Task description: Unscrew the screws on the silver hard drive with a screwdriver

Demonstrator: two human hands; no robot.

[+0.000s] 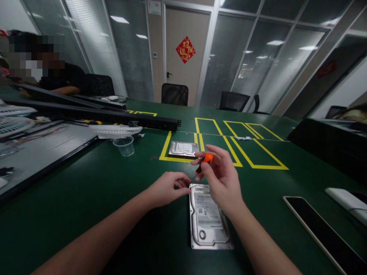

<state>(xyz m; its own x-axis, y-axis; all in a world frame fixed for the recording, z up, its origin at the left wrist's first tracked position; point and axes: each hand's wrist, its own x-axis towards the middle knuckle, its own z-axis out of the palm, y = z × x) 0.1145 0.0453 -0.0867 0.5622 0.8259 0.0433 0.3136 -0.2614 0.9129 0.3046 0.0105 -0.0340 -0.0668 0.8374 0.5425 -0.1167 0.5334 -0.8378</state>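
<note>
Centrally, screwdriver (200, 167) in hand (224, 182), perhaps touching drive (207, 214)

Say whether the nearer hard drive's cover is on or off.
On: the metal cover spans the hard drive, its printed label facing up and no platters showing.

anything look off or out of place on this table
Only mildly: a small white scrap lies loose among the yellow tape outlines, like stray litter. The hard drive near the screwdriver shows no visible damage, and no spill shows.
</note>
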